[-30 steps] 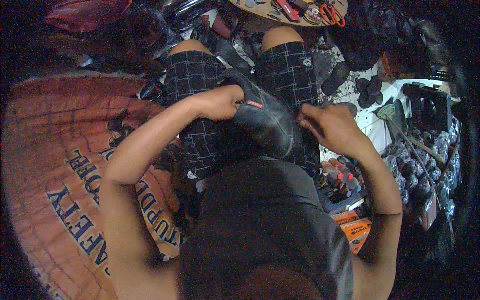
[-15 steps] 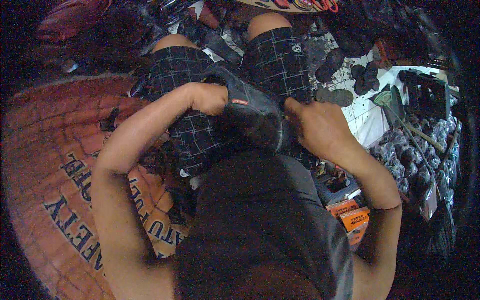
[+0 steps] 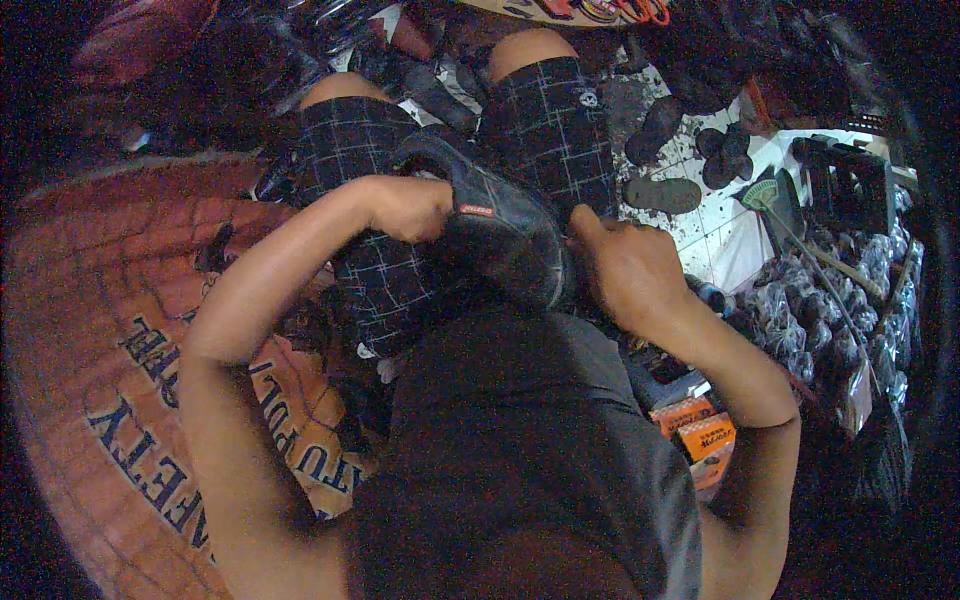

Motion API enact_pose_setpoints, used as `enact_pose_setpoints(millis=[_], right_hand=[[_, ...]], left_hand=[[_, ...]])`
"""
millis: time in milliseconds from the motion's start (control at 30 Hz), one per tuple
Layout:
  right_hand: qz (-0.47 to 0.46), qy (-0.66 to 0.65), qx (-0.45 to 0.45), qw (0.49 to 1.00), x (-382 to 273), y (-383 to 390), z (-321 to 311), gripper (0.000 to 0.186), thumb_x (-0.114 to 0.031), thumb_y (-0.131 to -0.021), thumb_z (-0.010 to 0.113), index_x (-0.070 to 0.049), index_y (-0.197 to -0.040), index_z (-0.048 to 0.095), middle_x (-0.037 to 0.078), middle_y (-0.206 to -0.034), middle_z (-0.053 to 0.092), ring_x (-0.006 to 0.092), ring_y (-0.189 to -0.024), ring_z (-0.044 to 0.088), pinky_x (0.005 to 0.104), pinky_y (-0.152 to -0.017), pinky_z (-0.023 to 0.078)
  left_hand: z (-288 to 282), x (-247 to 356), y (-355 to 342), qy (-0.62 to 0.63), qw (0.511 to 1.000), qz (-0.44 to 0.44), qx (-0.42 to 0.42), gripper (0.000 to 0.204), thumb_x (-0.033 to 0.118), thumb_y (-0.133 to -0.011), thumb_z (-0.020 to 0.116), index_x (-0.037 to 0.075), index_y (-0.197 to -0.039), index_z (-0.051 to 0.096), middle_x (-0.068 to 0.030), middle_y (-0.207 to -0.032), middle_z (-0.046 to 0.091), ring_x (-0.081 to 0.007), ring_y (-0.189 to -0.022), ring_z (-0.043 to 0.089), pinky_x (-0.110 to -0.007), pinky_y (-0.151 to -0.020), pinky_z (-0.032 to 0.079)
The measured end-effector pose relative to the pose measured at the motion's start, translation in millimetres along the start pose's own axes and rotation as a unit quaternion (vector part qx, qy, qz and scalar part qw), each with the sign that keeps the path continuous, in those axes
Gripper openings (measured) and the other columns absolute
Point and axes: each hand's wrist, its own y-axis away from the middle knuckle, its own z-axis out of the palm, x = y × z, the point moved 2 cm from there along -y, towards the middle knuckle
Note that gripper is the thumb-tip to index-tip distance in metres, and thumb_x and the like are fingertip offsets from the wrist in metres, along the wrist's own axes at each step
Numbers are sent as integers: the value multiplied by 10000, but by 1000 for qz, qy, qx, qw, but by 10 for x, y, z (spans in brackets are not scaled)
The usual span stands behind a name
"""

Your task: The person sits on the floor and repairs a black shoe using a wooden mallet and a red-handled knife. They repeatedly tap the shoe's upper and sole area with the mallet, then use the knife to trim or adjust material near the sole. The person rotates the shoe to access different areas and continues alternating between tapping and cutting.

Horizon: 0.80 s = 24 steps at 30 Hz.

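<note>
Right hand (image 3: pixel 640 270) has rolled knuckles-up beside the toe of the shoe (image 3: pixel 505 230), pinch impossible to tell, left hand (image 3: pixel 415 208) clenching its open end, toe slanting down-right.

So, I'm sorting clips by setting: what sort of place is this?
Probably a small shoe workshop: a dark shoe lies across the person's lap, sole-shaped pieces lie on the white-tiled floor, and plastic-wrapped bundles pile up at right.

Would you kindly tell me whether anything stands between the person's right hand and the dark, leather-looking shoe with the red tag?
Nothing visible does: the bare right hand is close beside the dark, leather-looking shoe; I cannot tell if they touch.
</note>
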Motion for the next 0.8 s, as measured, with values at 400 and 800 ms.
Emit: enact_pose_setpoints(millis=[400,800], right_hand=[[-44,129,-84,987,309,-247,-351,579,-596,-864,673,-46,-687,711,171,-680,678,364,-664,683,495,-611,521],[-12,-545,-109,831,768,-263,-34,263,-214,-782,877,-78,-947,723,-51,-698,618,52,-634,550,261,-568,430]], left_hand=[[174,103,162,107,953,85,272,309,-60,-865,519,6,-1111,693,-110,-918,727,-153,-889,633,-326,-826,507],[280,-68,128,156,888,133,412,171,43,-881,670,0,-1044,700,-94,-925,694,-139,-896,617,-321,-820,500]])
